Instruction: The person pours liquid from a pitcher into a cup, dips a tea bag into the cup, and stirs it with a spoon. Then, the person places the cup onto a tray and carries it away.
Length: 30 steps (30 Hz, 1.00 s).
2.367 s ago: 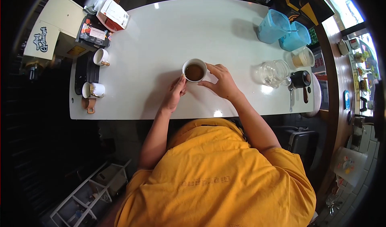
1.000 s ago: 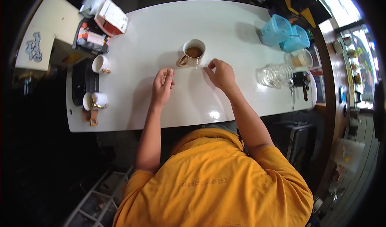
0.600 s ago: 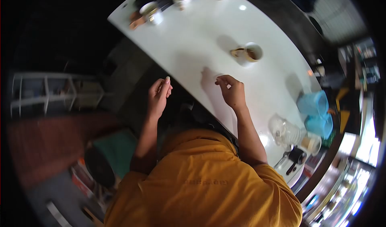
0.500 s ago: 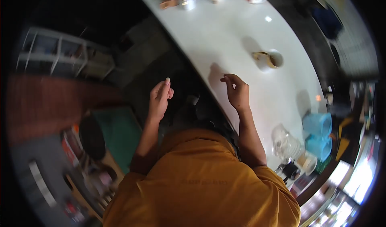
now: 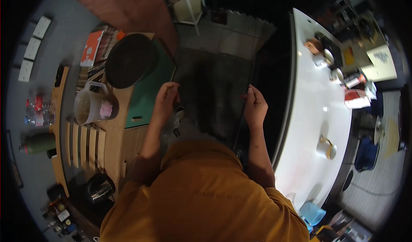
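Observation:
My left hand (image 5: pixel 166 99) is in the air in front of my body, with its fingers curled in and no object visible in it. The green-fronted wooden cabinet (image 5: pixel 146 97) is the nearest thing to it. My right hand (image 5: pixel 255 105) hangs level with it, thumb and fingers pressed together, again with no object showing. It is over the dark floor (image 5: pixel 210 70), left of the long white table (image 5: pixel 300 135). A white mug (image 5: pixel 328 151) with a tan handle stands on that table, well away from my right hand.
On the cabinet sit a round black lid-like disc (image 5: pixel 131 61) and a cloudy plastic pitcher (image 5: pixel 95 105). Several cups, including a white mug (image 5: pixel 337 75), stand at the table's far end. Blue plastic containers (image 5: pixel 312 213) are at its near end. A white rack (image 5: pixel 189 6) stands ahead.
My view has turned left, so the white table and its mug have shifted right and the cabinet shows more fully. Both hands stay raised and closed in front of me.

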Motion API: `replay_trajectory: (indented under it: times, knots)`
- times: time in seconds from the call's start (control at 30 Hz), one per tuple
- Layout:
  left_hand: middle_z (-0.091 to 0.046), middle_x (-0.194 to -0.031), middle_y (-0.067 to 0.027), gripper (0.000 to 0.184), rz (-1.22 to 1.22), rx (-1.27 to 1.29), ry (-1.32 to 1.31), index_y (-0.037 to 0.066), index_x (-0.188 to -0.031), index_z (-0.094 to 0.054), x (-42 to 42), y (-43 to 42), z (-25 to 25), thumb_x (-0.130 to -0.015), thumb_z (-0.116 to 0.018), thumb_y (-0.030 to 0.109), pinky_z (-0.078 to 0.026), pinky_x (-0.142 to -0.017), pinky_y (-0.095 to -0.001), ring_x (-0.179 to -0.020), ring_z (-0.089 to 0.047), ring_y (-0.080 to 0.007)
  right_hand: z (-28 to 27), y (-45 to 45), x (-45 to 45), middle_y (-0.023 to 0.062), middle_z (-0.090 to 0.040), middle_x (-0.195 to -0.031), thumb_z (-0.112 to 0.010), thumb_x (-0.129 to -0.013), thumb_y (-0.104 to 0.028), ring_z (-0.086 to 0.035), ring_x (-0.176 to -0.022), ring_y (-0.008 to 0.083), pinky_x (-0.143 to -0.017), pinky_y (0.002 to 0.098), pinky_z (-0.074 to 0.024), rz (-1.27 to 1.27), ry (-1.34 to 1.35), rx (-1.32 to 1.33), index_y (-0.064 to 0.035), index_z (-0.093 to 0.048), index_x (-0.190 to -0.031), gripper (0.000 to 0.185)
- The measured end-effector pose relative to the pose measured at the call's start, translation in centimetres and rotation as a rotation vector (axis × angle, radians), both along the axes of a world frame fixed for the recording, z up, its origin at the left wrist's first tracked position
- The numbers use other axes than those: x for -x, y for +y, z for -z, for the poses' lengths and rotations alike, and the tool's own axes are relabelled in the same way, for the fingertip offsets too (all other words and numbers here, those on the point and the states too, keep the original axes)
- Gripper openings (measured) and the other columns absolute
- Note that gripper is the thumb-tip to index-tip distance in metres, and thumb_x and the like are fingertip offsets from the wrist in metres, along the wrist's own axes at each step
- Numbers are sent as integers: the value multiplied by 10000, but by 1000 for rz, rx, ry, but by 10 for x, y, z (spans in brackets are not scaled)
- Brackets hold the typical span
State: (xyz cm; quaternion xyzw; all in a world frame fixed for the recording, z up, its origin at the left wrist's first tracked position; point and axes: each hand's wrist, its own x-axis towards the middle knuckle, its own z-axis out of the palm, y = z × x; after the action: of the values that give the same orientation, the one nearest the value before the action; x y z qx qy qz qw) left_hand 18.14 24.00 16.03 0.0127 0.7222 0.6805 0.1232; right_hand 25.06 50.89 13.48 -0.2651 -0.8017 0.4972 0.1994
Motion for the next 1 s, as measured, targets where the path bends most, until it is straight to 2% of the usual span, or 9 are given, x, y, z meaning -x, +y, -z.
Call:
replay_trajectory:
  times: [0.13,0.23,0.3,0.43,0.63,0.7,0.83,0.9,1.0]
  knots:
    - [-500,-714,4,198,-53,17,31,46,-1132,-556,46,-68,7,-983,-467,140,-394,-668,-243,-723,-488,-79,10,-83,89,65,-698,-889,-545,-947,-170,-546,-667,43,-617,210,-451,-201,-80,50,-23,-616,-1153,263]
    - [-507,-736,8,179,-180,-29,80,32,-1121,-548,82,-128,18,-971,-487,110,-387,-650,-221,-704,-485,-65,30,-145,154,135,-630,-1122,-606,-882,-151,-616,-696,140,-637,264,-496,-345,125,-147,-25,-614,-1125,274]
    - [-504,-737,11,171,-275,-32,79,25,-1108,-552,101,-174,29,-969,-499,111,-383,-638,-212,-696,-477,-60,38,-183,193,151,-525,-1260,-663,-839,-176,-620,-787,167,-708,291,-509,-469,-120,-71,-28,-597,-1148,349]
    - [-496,-721,26,189,-337,-18,-17,27,-1120,-555,113,-241,42,-967,-499,123,-362,-613,-210,-661,-447,-52,74,-250,260,184,-531,-1230,-691,-821,-221,-628,-796,180,-767,310,-510,-596,-268,-34,-26,-530,-1237,487]
    - [-411,-608,71,206,-514,-152,-198,12,-1089,-559,109,-270,45,-992,-481,177,-277,-498,-189,-546,-349,-16,193,-323,313,235,-531,-1168,-664,-845,-369,-604,-911,331,-870,384,-470,-404,-292,-88,-2,-378,-1351,688]
    - [-413,-619,57,277,-544,-135,-160,9,-1048,-576,104,-273,33,-1013,-431,243,-298,-536,-195,-571,-366,-35,226,-342,321,246,-550,-1152,-579,-903,-381,-571,-999,384,-884,423,-441,-419,-382,249,11,-438,-1266,553]
    - [-430,-669,27,463,-601,-14,-175,-10,-927,-625,92,-273,17,-1027,-349,348,-330,-649,-231,-670,-397,-72,194,-355,321,266,-593,-1037,-504,-951,-325,-594,-962,397,-816,448,-449,-405,-495,158,26,-489,-1124,391]
    - [-435,-700,24,486,-543,8,-183,-15,-920,-638,90,-271,21,-1026,-341,356,-330,-653,-235,-689,-402,-81,196,-355,317,268,-601,-871,-465,-970,-266,-607,-827,394,-741,462,-447,-273,-264,73,35,-505,-976,303]
    - [-420,-773,33,243,-551,-89,-118,-10,-1118,-554,105,-255,23,-980,-473,172,-331,-647,-209,-716,-396,-70,159,-327,312,241,-583,-753,-487,-960,-262,-560,-671,353,-668,425,-443,-232,-171,71,41,-524,-881,315]
